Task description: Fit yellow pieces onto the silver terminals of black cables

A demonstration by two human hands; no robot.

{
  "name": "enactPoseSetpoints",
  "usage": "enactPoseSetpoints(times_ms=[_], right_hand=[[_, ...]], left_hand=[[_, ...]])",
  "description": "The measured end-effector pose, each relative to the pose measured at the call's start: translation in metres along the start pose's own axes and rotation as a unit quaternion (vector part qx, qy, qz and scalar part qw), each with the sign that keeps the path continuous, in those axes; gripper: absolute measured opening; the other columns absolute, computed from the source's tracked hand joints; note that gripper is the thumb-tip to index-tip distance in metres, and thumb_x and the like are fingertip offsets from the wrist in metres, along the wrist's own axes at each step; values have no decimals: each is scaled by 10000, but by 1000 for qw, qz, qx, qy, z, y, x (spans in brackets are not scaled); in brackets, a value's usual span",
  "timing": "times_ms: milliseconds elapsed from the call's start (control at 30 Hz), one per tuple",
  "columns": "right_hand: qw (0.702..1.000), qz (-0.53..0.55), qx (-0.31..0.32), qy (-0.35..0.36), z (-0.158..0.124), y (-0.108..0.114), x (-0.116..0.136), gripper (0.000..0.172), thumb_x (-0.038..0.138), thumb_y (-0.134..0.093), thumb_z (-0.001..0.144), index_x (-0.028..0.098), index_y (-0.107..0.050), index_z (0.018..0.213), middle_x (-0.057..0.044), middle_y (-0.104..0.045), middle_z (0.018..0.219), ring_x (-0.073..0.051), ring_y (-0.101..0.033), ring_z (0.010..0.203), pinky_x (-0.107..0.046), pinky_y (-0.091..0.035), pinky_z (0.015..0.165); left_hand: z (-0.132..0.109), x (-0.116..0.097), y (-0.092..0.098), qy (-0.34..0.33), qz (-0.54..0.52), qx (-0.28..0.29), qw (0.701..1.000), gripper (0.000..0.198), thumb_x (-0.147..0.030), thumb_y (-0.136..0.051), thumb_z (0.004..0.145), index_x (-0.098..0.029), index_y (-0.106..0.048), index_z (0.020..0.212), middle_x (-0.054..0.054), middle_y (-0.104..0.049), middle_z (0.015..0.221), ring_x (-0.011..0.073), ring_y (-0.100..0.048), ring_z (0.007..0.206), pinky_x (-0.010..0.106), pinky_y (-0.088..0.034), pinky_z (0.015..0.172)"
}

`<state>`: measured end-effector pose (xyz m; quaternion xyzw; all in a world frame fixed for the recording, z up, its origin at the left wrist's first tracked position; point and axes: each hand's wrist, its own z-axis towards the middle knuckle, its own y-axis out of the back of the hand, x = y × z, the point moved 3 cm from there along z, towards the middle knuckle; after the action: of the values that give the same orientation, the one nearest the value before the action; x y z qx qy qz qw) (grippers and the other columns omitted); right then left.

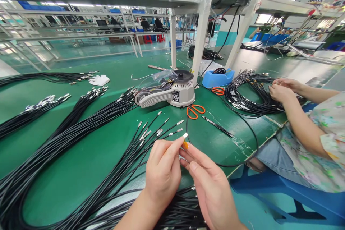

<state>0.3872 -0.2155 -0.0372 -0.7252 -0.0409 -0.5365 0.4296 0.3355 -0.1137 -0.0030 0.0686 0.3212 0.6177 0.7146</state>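
Left hand: our left hand [161, 170] sits low in the middle of the frame; its grip is pressed together, thumb and finger pinching the metal tip of the black cable [252, 143].
Right hand: our right hand [208, 183] is just beside the left, touching it; its fingers pinch the small orange piece [185, 145] at the same tip.
Black cable: it runs from the tip in a loop to the right, over the bench [81, 172] edge and back.
Cable pile: many black cables [81, 140] with silver ends fan out across the left and lower part of the frame.
Tape machine: a grey tape machine [172, 93] stands in the middle, above our hands.
Scissors: orange scissors [194, 110] lie just right of the machine.
Other person: at the right, another person's hands [280, 90] touch a round coil of cables [250, 95].
Glove: a white glove [99, 79] lies in the upper left.
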Motion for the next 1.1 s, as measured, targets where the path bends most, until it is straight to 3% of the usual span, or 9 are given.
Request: enactPoseSetpoints(times_ms=[267, 433, 633, 733, 900, 1100], right_hand=[[997, -20, -69, 4, 12, -5, -4, 236, 310, -669, 806, 226, -710, 1023, -57, -687, 1121, -211, -619, 1040, -351, -478, 944], [993, -11, -120, 4, 24, -6, -5, 197, 310, -721, 745, 187, -724, 898, -41, -728, 928, -173, -652, 852, -298, -525, 797], [990, -19, -133, 35, 28, -4, -6, 145, 308, -720, 734, 171, -695, 774, -15, -708, 779, -152, -634, 759, -282, -510, 739], [990, -26, -135, 42, 29, -5, -4, 152, 313, -721, 728, 169, -678, 747, -5, -692, 745, -144, -621, 730, -270, -502, 713], [990, -37, -128, 42, 31, -11, 1, 160, 319, -695, 749, 170, -656, 704, 1, -664, 699, -122, -581, 617, -236, -479, 560], [992, -38, -111, 41, 30, -16, 5, 172, 309, -676, 764, 167, -638, 673, 3, -651, 661, -103, -548, 526, -214, -433, 452]], left_hand=[[5, 5, -4, 132, -16, 43, 990, 83, -134, -529, 851, -166, -603, 871, 29, -592, 801, 132, -573, 727, 248, -489, 633], [5, 7, -4, 183, -47, 71, 979, 95, -165, -516, 861, -184, -594, 810, 18, -588, 772, 128, -568, 702, 237, -485, 609], [1, 9, -6, 265, -106, 97, 954, 136, -245, -515, 869, -193, -589, 768, 6, -585, 745, 127, -586, 654, 236, -473, 565], [0, 9, -7, 321, -143, 109, 930, 176, -304, -521, 864, -190, -588, 748, -10, -573, 718, 102, -551, 542, 226, -441, 496], [0, 6, -9, 422, -261, 109, 861, 210, -363, -545, 839, -176, -574, 747, -50, -518, 582, 91, -513, 442, 225, -420, 463], [2, 3, -10, 468, -357, 87, 804, 213, -363, -604, 785, -158, -573, 737, -57, -501, 557, 88, -501, 415, 221, -409, 430]])
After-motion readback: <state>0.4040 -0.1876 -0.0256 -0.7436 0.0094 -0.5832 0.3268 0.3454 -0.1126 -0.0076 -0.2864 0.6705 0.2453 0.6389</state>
